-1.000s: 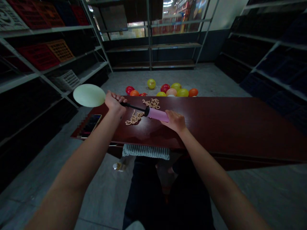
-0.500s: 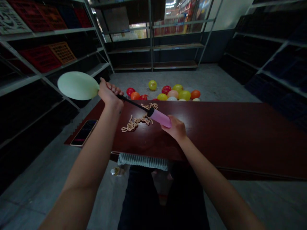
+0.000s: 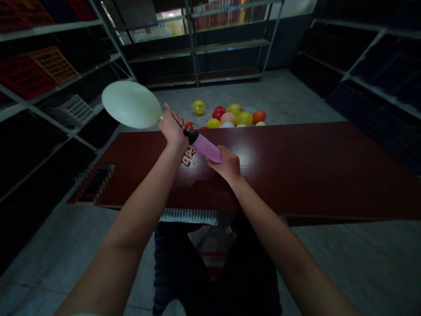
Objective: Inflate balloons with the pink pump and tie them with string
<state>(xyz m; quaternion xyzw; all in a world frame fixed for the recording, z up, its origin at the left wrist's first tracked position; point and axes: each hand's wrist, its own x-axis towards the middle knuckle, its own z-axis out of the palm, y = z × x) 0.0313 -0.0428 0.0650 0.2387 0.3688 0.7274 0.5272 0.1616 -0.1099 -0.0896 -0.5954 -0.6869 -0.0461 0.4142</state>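
My left hand (image 3: 174,127) is closed around the neck of a pale green balloon (image 3: 131,104) and the black end of a hand pump; the exact grip is partly hidden. The balloon is partly inflated and points up to the left. My right hand (image 3: 226,166) wraps the lower end of the pump's pink barrel (image 3: 207,147). The barrel slants between my hands, its black collar close against my left hand. Beige uninflated balloons (image 3: 188,157) lie on the table just behind and below the pump, partly covered by my left arm.
The dark red table (image 3: 305,171) stretches to the right. A phone-like dark object (image 3: 97,184), pixelated, lies at its left end. Inflated balloons (image 3: 244,118) in several colours rest on the floor beyond. Shelves with crates (image 3: 54,65) stand left, more shelving (image 3: 230,47) behind.
The pump's black rod has slid into the pink barrel, bringing my two hands closer together. The green balloon looks fuller and has shifted right with my left hand. The view has tilted down.
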